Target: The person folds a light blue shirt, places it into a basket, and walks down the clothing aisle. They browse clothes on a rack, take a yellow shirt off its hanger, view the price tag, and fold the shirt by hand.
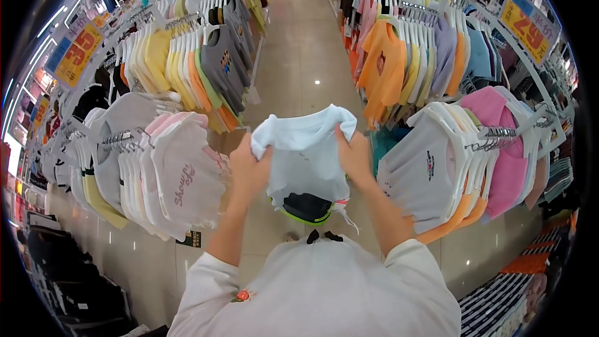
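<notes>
A pale blue garment (304,159), most likely a shirt, hangs stretched between my two hands in front of my chest. My left hand (249,162) is closed on its upper left corner. On the opposite corner, my right hand (354,156) grips the cloth with the thumb on the near side. The top edge is folded over and bunched. Below the cloth shows a black thing with a lime-green rim (307,207); what it is I cannot make out. A small pink-and-white tag (340,203) with white strings dangles at the lower right.
Racks of hanging shirts line both sides of a tiled aisle (299,50). Nearest are pale shirts (178,175) on the left and a grey shirt (421,171) on the right. Price signs (75,54) top the racks. Folded striped clothes (508,302) lie at lower right.
</notes>
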A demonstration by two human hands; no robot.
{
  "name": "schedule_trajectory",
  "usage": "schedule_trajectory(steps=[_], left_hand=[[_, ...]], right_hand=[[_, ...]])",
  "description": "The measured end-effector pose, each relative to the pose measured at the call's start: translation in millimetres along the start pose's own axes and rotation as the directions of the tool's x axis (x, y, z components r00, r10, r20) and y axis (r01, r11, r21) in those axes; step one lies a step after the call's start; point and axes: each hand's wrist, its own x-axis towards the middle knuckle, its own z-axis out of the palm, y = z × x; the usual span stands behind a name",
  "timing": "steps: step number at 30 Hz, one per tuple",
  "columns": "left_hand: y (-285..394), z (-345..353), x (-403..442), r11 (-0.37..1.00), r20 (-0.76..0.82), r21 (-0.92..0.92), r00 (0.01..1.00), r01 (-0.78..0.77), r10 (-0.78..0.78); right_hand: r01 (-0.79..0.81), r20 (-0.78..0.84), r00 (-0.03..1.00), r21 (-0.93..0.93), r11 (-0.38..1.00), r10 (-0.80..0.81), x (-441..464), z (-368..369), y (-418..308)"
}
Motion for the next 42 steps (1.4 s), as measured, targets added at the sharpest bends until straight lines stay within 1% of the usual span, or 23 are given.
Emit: schedule_trajectory(steps=[1, 4, 7, 8, 9, 10, 12, 13, 14, 16, 17, 18, 19, 20, 22, 25, 26, 28, 29, 32, 36, 39, 42], left_hand=[[7, 8, -2, 1.000, -0.026, -0.016, 1.000, 0.004, -0.004], [12, 27, -7, 0.987, -0.076, 0.098, 0.988, -0.128, 0.135], [0, 27, 1, 0.957, -0.215, 0.166, 0.939, -0.237, 0.269], [-10, 23, 5, 0.988, -0.253, 0.027, 0.955, -0.154, 0.156], [-23, 16, 10, 0.991, -0.273, -0.114, 0.961, -0.071, 0.037], [-26, 6, 13, 0.967, -0.275, -0.253, 0.958, 0.013, -0.085], [-8, -27, -4, 0.879, -0.034, -0.440, 0.975, 0.184, -0.221], [0, -45, -10, 0.817, 0.091, -0.512, 0.963, 0.264, -0.255], [-9, -68, -23, 0.744, 0.228, -0.620, 0.964, 0.250, -0.135], [-15, -97, -33, 0.615, 0.401, -0.738, 0.913, 0.278, 0.069], [-10, -105, -35, 0.575, 0.446, -0.764, 0.883, 0.293, 0.143], [-5, -111, -38, 0.531, 0.481, -0.789, 0.849, 0.310, 0.219], [8, -101, -45, 0.664, 0.371, -0.678, 0.926, 0.316, -0.061], [-2, -86, -38, 0.794, 0.325, -0.548, 0.942, 0.263, -0.088], [-32, -51, -14, 0.963, 0.220, -0.221, 0.970, 0.153, -0.103], [-9, -32, -30, 0.990, 0.098, 0.142, 0.995, -0.004, -0.010], [-6, -29, -33, 0.985, 0.075, 0.172, 0.997, -0.006, -0.007], [-4, -24, -42, 0.972, 0.040, 0.233, 0.999, 0.004, -0.014], [-4, -20, -45, 0.979, 0.002, 0.198, 0.999, -0.039, 0.040], [4, -8, -49, 0.985, -0.097, 0.106, 0.985, -0.135, 0.146], [19, 4, -55, 0.983, -0.150, 0.018, 0.972, -0.181, 0.182], [11, 16, -54, 0.994, -0.179, -0.051, 0.980, -0.093, 0.083], [-35, 36, -46, 0.965, -0.113, -0.234, 0.982, 0.121, -0.151]], right_hand=[[-0.084, 0.009, 0.996, 0.115, 0.990, 0.083, -5, 6, -15], [0.035, -0.283, 0.959, 0.210, 0.977, 0.026, -20, 45, -29], [-0.098, -0.147, 0.976, 0.354, 0.930, 0.159, -23, 43, -31], [-0.170, -0.074, 0.973, 0.414, 0.894, 0.219, -22, 39, -28], [-0.187, -0.080, 0.950, 0.629, 0.754, 0.303, -15, 44, -7], [-0.274, 0.078, 0.949, 0.678, 0.682, 0.304, -14, 35, 9], [-0.299, 0.135, 0.947, 0.707, 0.641, 0.293, -28, 23, 27], [-0.261, 0.158, 0.960, 0.802, 0.537, 0.231, -43, 15, 20], [-0.233, 0.175, 0.969, 0.879, 0.417, 0.172, -65, 3, 9], [-0.147, 0.231, 0.955, 0.915, 0.375, -0.188, -94, -35, 15], [-0.175, 0.271, 0.925, 0.927, 0.333, -0.265, -96, -40, 18], [-0.301, 0.359, 0.931, 0.855, 0.421, -0.062, -94, -43, 7], [-0.431, 0.414, 0.898, 0.765, 0.479, 0.147, -87, -45, -11], [-0.558, 0.433, 0.830, 0.660, 0.504, 0.351, -78, -44, -25], [-0.472, 0.340, 0.880, 0.691, 0.547, 0.330, -69, -17, -11], [-0.365, 0.068, 0.896, 0.672, 0.644, 0.438, -73, 8, 11], [-0.350, -0.027, 0.874, 0.659, 0.666, 0.486, -72, 17, 20], [-0.224, -0.119, 0.929, 0.573, 0.788, 0.350, -79, 14, 15], [-0.142, -0.252, 0.940, 0.321, 0.936, 0.229, -79, 11, 13], [0.094, -0.374, 0.921, -0.057, 0.994, -0.108, -81, 11, 12], [0.281, -0.404, 0.866, -0.095, 0.955, -0.295, -82, 15, -9], [0.197, -0.368, 0.916, 0.072, 0.978, -0.158, -81, 22, -21], [-0.043, -0.315, 0.947, 0.084, 0.996, 0.067, -71, 41, 18]])
